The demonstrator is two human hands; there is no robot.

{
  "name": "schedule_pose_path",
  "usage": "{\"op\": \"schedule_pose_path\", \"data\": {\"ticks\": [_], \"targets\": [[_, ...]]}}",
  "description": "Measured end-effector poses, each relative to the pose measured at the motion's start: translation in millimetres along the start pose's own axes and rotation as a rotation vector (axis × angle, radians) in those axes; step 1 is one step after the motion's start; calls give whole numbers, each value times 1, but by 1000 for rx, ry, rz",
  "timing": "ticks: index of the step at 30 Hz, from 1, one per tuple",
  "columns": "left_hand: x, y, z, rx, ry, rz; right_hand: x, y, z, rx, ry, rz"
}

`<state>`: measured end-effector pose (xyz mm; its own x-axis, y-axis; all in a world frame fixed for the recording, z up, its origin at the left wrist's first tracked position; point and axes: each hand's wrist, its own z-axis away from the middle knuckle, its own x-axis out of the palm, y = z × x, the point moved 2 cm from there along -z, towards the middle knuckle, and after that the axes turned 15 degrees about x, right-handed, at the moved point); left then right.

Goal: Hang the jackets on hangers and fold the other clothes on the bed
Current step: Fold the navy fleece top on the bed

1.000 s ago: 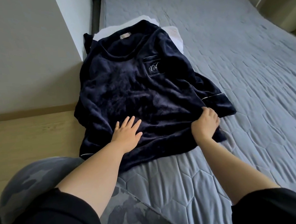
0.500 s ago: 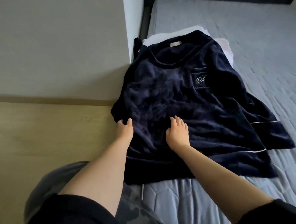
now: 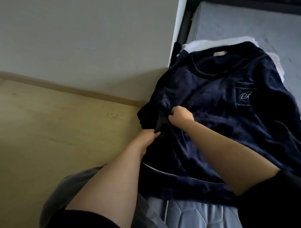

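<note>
Both hands have closed in on one side: right hand (image 3: 179,115) and left hand (image 3: 146,138), fingers clamped on the soft, limp navy velvet top (image 3: 223,128) spread on the grey quilted bed (image 3: 228,25); likely light, grip seams

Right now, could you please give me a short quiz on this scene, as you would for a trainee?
1. True or false: the dark navy velvety top lies on the grey quilted bed cover, chest pocket facing up.
2. The left hand and right hand: A) both grip the top; B) both lie flat; C) both hover above it.
3. Fill in: the cloth peeking out from under the top is coloured ____.
Key: 1 true; 2 A; 3 white.
</note>
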<state>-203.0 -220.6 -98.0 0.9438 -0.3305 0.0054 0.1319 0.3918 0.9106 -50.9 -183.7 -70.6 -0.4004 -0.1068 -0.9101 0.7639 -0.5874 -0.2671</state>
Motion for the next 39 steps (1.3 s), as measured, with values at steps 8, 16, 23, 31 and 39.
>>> {"op": "schedule_pose_path", "data": {"ticks": [8, 16, 23, 31, 39], "targets": [[-23, -22, -3, -80, 287, -402, 0, 25, 6, 145, 55, -665], [-16, -30, -6, -56, 67, -524, 13, 51, 20, -159, -34, -446], [-12, -25, 4, 4, 270, -743, 23, 82, 13, 48, 119, 86], [1, -48, -18, 237, -214, -958, 29, 73, 11, 33, 167, 99], [-3, -31, -67, 69, 88, -226, 16, 26, -37, -22, 216, 17]]}}
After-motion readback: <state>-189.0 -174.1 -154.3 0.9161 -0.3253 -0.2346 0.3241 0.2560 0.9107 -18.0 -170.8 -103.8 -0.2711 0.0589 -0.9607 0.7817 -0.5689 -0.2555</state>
